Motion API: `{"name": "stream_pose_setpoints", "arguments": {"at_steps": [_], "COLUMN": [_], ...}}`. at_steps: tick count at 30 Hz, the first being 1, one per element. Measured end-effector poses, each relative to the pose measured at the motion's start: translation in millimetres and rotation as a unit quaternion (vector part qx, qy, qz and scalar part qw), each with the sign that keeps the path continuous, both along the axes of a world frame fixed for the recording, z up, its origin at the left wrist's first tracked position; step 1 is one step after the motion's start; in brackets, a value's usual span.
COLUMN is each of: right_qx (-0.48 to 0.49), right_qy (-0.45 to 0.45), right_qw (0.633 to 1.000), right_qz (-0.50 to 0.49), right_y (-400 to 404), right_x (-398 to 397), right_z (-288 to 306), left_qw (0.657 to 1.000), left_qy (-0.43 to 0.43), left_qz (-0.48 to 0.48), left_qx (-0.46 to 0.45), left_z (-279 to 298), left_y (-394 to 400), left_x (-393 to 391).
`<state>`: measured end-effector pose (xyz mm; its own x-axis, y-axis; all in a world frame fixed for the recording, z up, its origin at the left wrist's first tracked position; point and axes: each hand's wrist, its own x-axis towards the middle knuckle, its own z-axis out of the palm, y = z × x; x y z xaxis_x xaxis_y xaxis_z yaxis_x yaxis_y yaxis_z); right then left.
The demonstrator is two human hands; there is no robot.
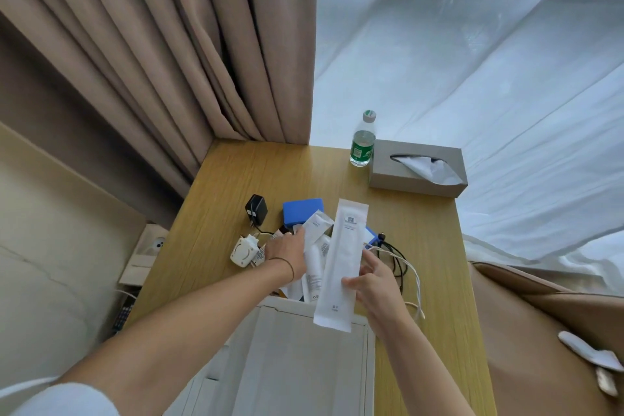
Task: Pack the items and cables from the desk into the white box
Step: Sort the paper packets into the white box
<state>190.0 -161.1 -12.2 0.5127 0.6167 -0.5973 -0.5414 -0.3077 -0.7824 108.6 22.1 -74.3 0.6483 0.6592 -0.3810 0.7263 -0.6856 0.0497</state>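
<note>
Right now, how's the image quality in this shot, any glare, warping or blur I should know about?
Head view: daylight through the sheer curtain washes out the upper right, with little detail there; wide-angle distortion bends the desk edges and stretches the forearms; print on the long white packet in the right hand is too soft to read; the left hand and the items under it look evenly lit, with only faint shadows.

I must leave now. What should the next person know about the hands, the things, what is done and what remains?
Right hand holds a long white sachet over the white box.
Left hand reaches into the pile of white tubes.
On the desk: black adapter, white charger, blue box, black and white cables.
Done: nothing visible inside the box.
Left: all of these.
</note>
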Motion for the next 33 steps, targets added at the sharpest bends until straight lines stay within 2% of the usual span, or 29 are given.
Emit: {"name": "stream_pose_setpoints", "arguments": {"at_steps": [5,12,17,21,26,33], "right_qx": [0.005,-0.020,-0.017,-0.004,0.002,-0.022], "right_qy": [-0.001,-0.048,-0.071,-0.079,-0.096,-0.141], "right_qw": [1.000,0.999,0.997,0.997,0.995,0.990], "right_qz": [0.013,0.008,-0.008,-0.015,-0.035,-0.012], "right_y": [-6,-11,-13,-18,-27,-35], "right_x": [-8,-18,-34,-49,-67,-97], "right_z": [1,15,24,31,36,26], "left_qw": [1.000,0.992,0.991,0.992,0.994,0.968], "left_qy": [0.003,-0.089,-0.006,0.010,-0.062,-0.215], "left_qz": [0.008,0.057,-0.020,-0.047,-0.050,0.007], "left_qx": [0.009,-0.066,-0.129,-0.113,-0.079,-0.130], "left_z": [2,18,12,3,11,31], "left_y": [4,20,24,14,9,15], "left_x": [2,-10,-31,-37,-35,-52]}}
